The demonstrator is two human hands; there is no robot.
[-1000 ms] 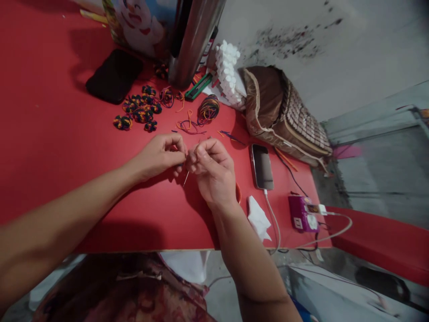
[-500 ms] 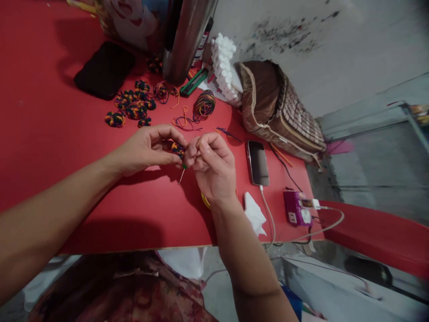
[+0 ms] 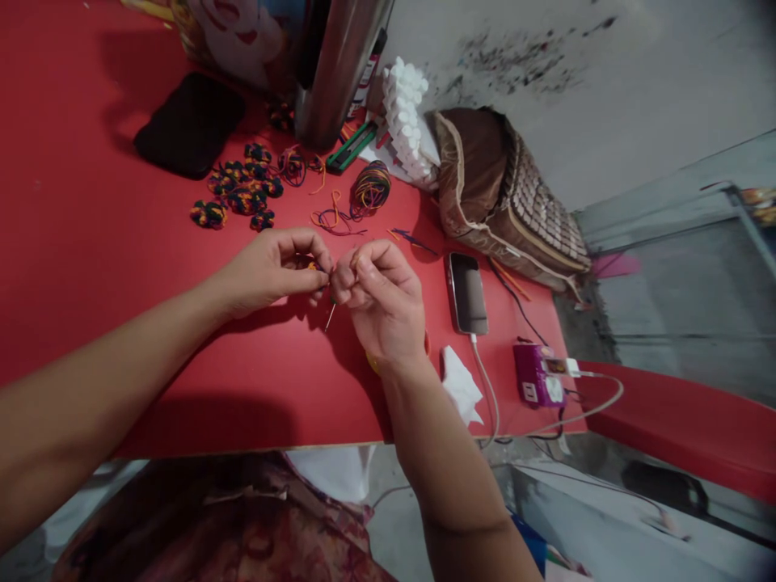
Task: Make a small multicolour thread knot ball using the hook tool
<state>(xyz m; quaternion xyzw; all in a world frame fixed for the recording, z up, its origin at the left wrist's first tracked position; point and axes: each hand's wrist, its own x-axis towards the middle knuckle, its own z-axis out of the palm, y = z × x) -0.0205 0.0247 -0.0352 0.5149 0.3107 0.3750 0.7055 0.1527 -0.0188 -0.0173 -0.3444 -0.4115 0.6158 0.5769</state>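
Over the red table (image 3: 121,267) my left hand (image 3: 272,271) pinches a small multicoloured crochet piece (image 3: 313,266), mostly hidden behind its fingers. My right hand (image 3: 381,303) is closed beside it, fingertips touching the left ones, and it holds a thin crochet hook (image 3: 331,314) whose metal end points down toward the table. A ball of multicoloured yarn (image 3: 371,187) lies further back, with loose strands (image 3: 333,220) trailing toward my hands.
Several finished crochet flowers (image 3: 239,194) lie at the back left beside a black pouch (image 3: 189,125). A steel flask (image 3: 333,73), a brown bag (image 3: 503,202), a phone (image 3: 466,293) on a charging cable, a purple power strip (image 3: 537,376) and a tissue (image 3: 461,386) sit to the right.
My left fingers have closed over the crochet piece, which showed plainly half a second ago. Both hands stay together at the same spot.
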